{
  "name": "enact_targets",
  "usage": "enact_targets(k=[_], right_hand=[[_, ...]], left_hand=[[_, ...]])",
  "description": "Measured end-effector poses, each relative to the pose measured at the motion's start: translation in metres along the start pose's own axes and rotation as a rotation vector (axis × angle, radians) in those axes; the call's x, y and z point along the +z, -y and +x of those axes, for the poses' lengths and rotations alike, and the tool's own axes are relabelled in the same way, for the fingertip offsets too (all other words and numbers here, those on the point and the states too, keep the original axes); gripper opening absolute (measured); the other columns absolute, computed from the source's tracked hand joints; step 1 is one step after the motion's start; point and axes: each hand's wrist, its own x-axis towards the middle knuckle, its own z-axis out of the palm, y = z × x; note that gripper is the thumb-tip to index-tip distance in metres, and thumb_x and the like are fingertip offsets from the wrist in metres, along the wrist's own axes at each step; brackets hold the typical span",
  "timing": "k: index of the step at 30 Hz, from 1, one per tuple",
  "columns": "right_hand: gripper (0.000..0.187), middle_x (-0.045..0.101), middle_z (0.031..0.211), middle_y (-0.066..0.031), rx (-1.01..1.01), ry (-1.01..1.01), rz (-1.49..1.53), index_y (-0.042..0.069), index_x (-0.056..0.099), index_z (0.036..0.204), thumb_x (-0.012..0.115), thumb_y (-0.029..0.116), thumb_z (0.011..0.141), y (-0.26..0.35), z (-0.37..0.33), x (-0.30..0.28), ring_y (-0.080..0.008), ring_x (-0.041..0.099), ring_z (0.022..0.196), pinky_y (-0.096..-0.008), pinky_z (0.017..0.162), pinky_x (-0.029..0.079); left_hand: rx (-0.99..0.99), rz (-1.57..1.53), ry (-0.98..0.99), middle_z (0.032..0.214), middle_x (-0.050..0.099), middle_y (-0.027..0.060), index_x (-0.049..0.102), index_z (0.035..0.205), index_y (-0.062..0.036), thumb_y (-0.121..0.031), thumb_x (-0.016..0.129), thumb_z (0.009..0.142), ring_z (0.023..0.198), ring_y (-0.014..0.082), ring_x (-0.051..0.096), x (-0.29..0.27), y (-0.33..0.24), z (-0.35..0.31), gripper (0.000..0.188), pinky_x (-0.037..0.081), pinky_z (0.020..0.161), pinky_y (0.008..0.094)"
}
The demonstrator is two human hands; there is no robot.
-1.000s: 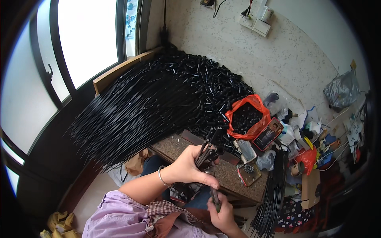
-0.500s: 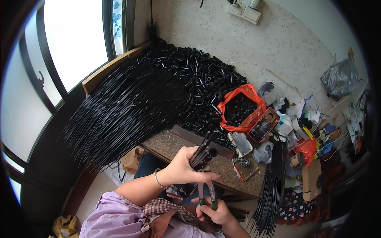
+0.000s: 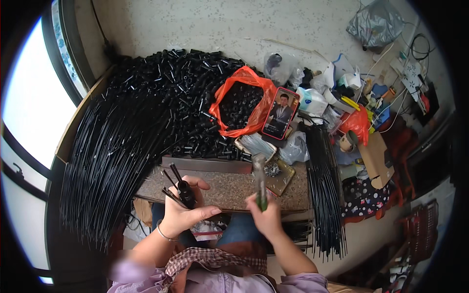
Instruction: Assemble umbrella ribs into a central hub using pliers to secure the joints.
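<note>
Head view: left hand (image 3: 183, 212) gripping black sleeve (image 3: 186, 193) with thin rods; right hand (image 3: 266, 215) gripping upright green-handled tool (image 3: 260, 180) over stone tabletop (image 3: 229, 188).

— Where's the stone slab (image 3: 229, 188)?
— Just before the person, the heap of short tubes (image 3: 181, 93) behind it.
— And the long rods (image 3: 112, 161)?
— Left of the slab; another rod bundle (image 3: 325, 195) lies right. The bag (image 3: 244, 100) sits on the heap.
</note>
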Motion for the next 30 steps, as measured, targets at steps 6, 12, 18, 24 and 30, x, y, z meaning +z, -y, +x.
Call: enact_targets(k=[6, 12, 18, 24, 30], right_hand=[[0.025, 0.056, 0.088, -0.0200, -0.244, -0.107, -0.636, 0.002, 0.053, 0.094, 0.064, 0.005, 0.073, -0.056, 0.084, -0.043, -0.0387, 0.054, 0.085, -0.0424, 0.073, 0.044], [0.030, 0.055, 0.087, -0.0200, -0.308, 0.035, -0.754, 0.003, 0.051, 0.096, 0.063, 0.000, 0.069, -0.057, 0.098, -0.038, -0.0373, 0.054, 0.084, -0.0417, 0.074, 0.044], [0.028, 0.055, 0.083, -0.0198, -0.374, 0.075, -0.757, 0.002, 0.051, 0.097, 0.062, 0.002, 0.071, -0.058, 0.098, -0.042, -0.0374, 0.054, 0.082, -0.0437, 0.072, 0.044], [0.023, 0.058, 0.080, -0.0153, -0.138, -0.298, -0.384, 0.001, 0.051, 0.092, 0.064, 0.003, 0.073, -0.033, 0.078, -0.033, -0.0287, 0.059, 0.070, -0.0373, 0.063, 0.046], [0.018, 0.057, 0.074, -0.0058, 0.001, 0.075, 0.917, 0.003, 0.046, 0.088, 0.060, -0.002, 0.077, 0.095, -0.010, 0.026, -0.0099, 0.052, 0.060, -0.0197, 0.054, 0.042]], left_hand=[[0.023, 0.112, 0.095, 0.056, 0.048, -0.0057, 0.056, 0.087, -0.0048, -0.013, 0.085, 0.056, 0.051, 0.0008, 0.042, -0.004, 0.010, 0.000, 0.043, 0.031, 0.046, 0.0167], [0.035, 0.150, 0.090, 0.055, 0.050, -0.0045, 0.057, 0.086, -0.0037, -0.011, 0.084, 0.056, 0.049, 0.0013, 0.043, -0.013, 0.008, 0.004, 0.042, 0.032, 0.046, 0.0166], [0.066, 0.229, 0.162, 0.056, 0.051, -0.0033, 0.057, 0.082, -0.0049, -0.010, 0.083, 0.058, 0.051, 0.0022, 0.045, -0.013, 0.006, -0.005, 0.035, 0.033, 0.047, 0.0182], [0.150, 0.197, 0.328, 0.054, 0.048, -0.0052, 0.061, 0.098, -0.0020, -0.010, 0.079, 0.064, 0.051, 0.0017, 0.043, -0.004, -0.010, -0.010, 0.040, 0.032, 0.047, 0.0178], [0.216, 0.158, 0.138, 0.064, 0.048, -0.0068, 0.053, 0.116, -0.0019, -0.018, 0.082, 0.062, 0.062, 0.0014, 0.042, 0.016, -0.012, -0.014, 0.063, 0.036, 0.056, 0.0177]])
